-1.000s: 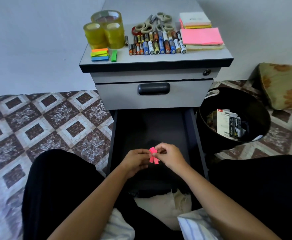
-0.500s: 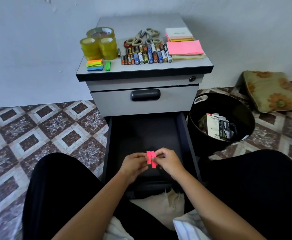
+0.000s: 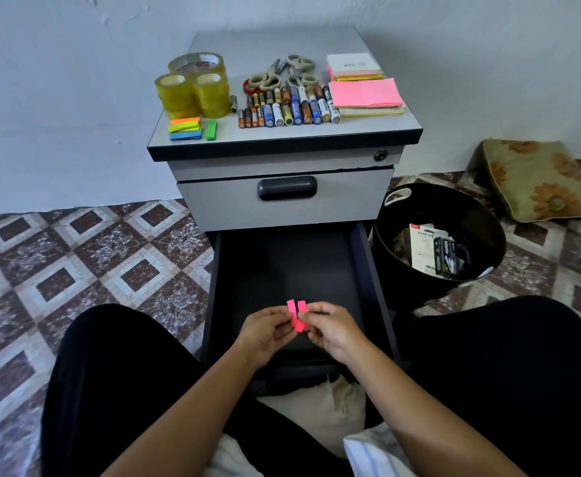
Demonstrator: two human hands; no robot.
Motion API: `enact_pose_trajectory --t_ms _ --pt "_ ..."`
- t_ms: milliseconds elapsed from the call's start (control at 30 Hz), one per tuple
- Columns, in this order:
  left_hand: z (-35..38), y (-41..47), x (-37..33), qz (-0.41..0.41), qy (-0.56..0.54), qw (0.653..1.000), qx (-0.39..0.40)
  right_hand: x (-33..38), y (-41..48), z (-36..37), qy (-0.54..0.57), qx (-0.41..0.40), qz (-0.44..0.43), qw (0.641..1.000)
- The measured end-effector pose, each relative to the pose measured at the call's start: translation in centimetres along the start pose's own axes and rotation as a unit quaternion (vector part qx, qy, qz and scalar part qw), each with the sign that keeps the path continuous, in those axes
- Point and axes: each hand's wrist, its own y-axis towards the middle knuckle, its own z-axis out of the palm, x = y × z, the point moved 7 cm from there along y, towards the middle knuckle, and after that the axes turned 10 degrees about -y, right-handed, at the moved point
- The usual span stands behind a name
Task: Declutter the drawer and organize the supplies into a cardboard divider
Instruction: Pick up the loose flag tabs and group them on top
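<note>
— Your left hand (image 3: 265,333) and your right hand (image 3: 330,330) meet fingertip to fingertip, and between them you pinch the pink sticky flags (image 3: 297,315).

— How are you holding them?

— With thumb and curled fingers on each side. The flags stand upright as two narrow strips side by side, their tops showing above your fingers with a thin gap between them.

— And what is under your hands?

— You hold them over the near end of the open bottom drawer (image 3: 282,263), whose dark floor runs away from your fingers.

— What lies beyond your hands?

— Up on the cabinet top (image 3: 282,137), well apart from you, are the sorted supplies. Ahead and to the left of your left hand are the tape rolls (image 3: 192,87), with the coloured flag stacks (image 3: 185,129) in front of them. Straight ahead is the row of batteries (image 3: 289,110), with the scissors (image 3: 282,75) behind it. Ahead and to the right of your right hand are the sticky note pads (image 3: 364,92).

— And out to the right?

— Beyond your right hand, beside the drawer, stands the black bin (image 3: 488,235) with stapler packaging (image 3: 423,249) in it. Farther out lies a floral cushion (image 3: 540,180).
</note>
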Motion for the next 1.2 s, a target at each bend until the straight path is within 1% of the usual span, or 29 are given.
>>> enact_pose_trajectory --t_ms 67,133,233,300,400,567,733,933,1067,1200 --pt "-0.2 0.1 -0.1 0.006 0.011 1.000 -0.010 0.2 0.2 -0.6 -0.017 -0.032 -0.014 0.999" --pt "-0.5 0.2 -0.2 0.021 0.046 0.998 -0.024 0.7 0.2 -1.2 -0.053 -0.058 -0.038 0.996" --pt "-0.2 0.1 -0.2 0.030 0.084 0.996 -0.017 1.6 -0.1 -1.2 -0.112 -0.064 -0.087 0.988" --pt "0.2 -0.1 -0.1 0.025 0.080 0.996 -0.008 2.0 -0.2 -0.9 -0.160 -0.075 -0.121 0.977" --pt "0.5 -0.2 0.2 0.010 0.052 0.999 0.006 2.3 -0.3 -0.9 -0.245 -0.121 -0.164 0.948" --pt "0.7 -0.3 0.3 -0.015 0.004 1.000 0.021 2.7 -0.7 -0.7 -0.309 -0.150 -0.192 0.919" --pt "0.5 0.0 0.5 -0.021 -0.021 0.999 0.015 3.0 -1.1 -0.5 -0.345 -0.160 -0.201 0.903" --pt "0.4 0.1 0.6 -0.013 -0.030 0.999 0.009 3.6 -1.8 -0.4 -0.353 -0.178 -0.230 0.889" --pt "0.5 0.2 0.6 -0.015 -0.047 0.999 0.016 3.7 -1.8 -0.5 -0.349 -0.176 -0.231 0.891" --pt "0.7 0.2 0.5 -0.015 -0.057 0.998 0.034 4.1 -2.2 -0.4 -0.317 -0.150 -0.244 0.904"
